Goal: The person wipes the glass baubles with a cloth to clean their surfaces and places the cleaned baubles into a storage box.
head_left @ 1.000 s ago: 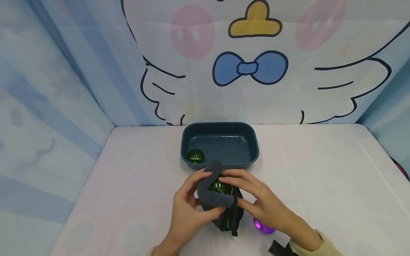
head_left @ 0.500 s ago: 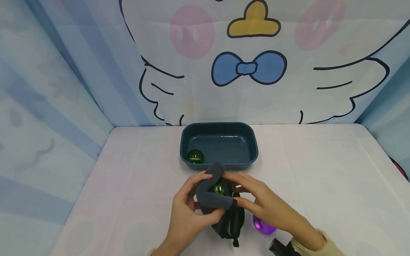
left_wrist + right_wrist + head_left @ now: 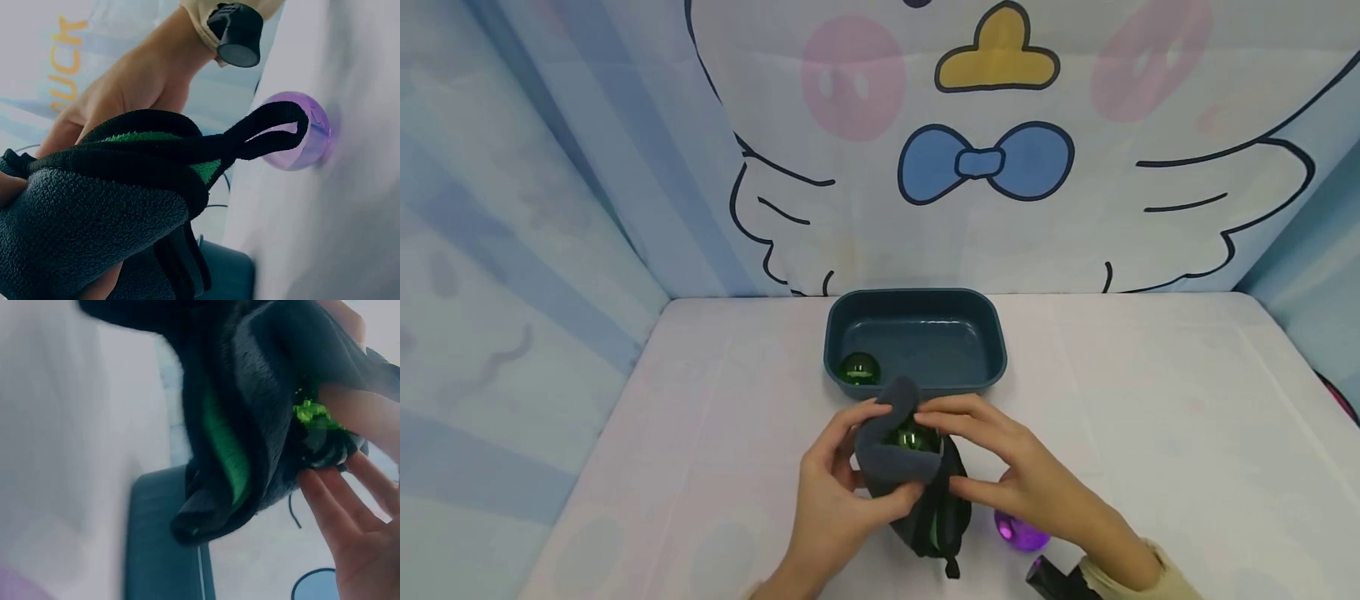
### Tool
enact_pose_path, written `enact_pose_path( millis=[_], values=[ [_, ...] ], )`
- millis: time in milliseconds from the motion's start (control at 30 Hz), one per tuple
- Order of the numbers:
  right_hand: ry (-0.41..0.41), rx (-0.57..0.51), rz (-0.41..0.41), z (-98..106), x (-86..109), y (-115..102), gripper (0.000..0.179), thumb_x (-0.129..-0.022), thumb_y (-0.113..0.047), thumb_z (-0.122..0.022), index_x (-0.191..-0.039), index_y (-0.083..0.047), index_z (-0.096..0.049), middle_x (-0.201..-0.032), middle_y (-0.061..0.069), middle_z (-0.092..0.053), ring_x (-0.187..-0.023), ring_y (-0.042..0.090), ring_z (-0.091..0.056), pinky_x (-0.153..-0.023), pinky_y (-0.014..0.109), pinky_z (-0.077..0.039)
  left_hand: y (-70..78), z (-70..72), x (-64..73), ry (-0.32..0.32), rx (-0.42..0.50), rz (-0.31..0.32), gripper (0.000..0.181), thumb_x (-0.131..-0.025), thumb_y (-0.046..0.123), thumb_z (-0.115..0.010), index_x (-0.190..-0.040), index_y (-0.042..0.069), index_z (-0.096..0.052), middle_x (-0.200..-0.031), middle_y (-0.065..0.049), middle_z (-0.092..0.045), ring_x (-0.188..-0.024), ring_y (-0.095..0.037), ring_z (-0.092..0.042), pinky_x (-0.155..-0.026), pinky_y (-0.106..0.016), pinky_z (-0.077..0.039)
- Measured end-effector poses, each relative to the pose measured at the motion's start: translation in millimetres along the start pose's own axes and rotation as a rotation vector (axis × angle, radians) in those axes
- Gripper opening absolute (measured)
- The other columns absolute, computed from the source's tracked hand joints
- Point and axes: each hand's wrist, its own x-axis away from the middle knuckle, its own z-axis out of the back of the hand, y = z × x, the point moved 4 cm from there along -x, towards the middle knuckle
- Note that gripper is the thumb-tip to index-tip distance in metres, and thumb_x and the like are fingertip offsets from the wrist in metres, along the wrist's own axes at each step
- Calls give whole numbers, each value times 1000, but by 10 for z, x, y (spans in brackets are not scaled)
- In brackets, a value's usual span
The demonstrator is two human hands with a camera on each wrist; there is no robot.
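A dark grey cloth (image 3: 891, 462) with black edging and a green inner side is folded around a green ball (image 3: 916, 435). My left hand (image 3: 838, 496) grips the cloth from the left, thumb on the near side. From the right, my right hand (image 3: 1015, 458) holds the ball, its fingertips on the far side and its thumb low by the cloth's edge. The left wrist view shows the cloth's black hanging loop (image 3: 275, 128). The right wrist view shows a bright green patch of the ball (image 3: 312, 415), mostly covered by cloth and fingers.
A dark teal basin (image 3: 940, 387) stands behind the hands, with another green ball (image 3: 859, 368) in its left front corner. A purple ball (image 3: 1021, 532) lies on the white table beneath my right hand. A black device (image 3: 1054, 577) sits on the right wrist.
My right fingertips have shifted over the ball, and the right thumb now sits lower on the cloth. The cloth's lower end hangs a little nearer than a second ago. Basin and purple ball stay put.
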Motion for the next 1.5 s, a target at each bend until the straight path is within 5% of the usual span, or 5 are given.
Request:
enact_pose_path(
  millis=[467, 667, 900, 1233, 1500],
  values=[
    [90, -76, 60, -40, 12, 48, 54, -80, 4, -77, -131, -8, -63, -133, 10, -59, -127, 17, -55, -102, 27, -49, -39, -40, 7, -12, -50, -44, 65, -69, -1, -87, -126, 18, -60, -129, -7, -58, -119, -29, -58, -74, -38, -61],
    [97, -227, -75, -55, 30, 104, 49, -86, 2, -72, -133, 0, -58, -128, 18, -63, -113, 11, -64, -83, 32, -59, -72, -33, 21, -50, -44, -54, 62, -70, -1, -86, -125, 16, -61, -134, -6, -57, -122, -26, -56, -76, -36, -60],
    [104, -287, -234, -71, 48, 160, 39, -93, -2, -65, -131, 5, -59, -128, 22, -64, -110, 7, -65, -83, 30, -59, -55, -47, 29, -82, -80, -118, 67, -70, 0, -87, -129, 17, -58, -141, -7, -53, -127, -26, -53, -78, -36, -60],
    [116, -227, -120, -2, 15, 35, 50, -89, 3, -69, -136, -7, -57, -134, 12, -59, -116, 14, -63, -87, 32, -58, -22, -34, 20, -42, -80, -144, 69, -68, -4, -86, -128, 15, -57, -139, -8, -52, -126, -27, -53, -76, -36, -60],
    [116, 1, 34, -53, 72, -18, 63, -78, 9, -78, -135, -12, -61, -141, 7, -53, -132, 18, -50, -109, 23, -41, -39, -14, 15, -41, -80, -147, 68, -70, -3, -86, -129, 15, -57, -139, -8, -51, -126, -29, -54, -78, -37, -61]
  ],
)
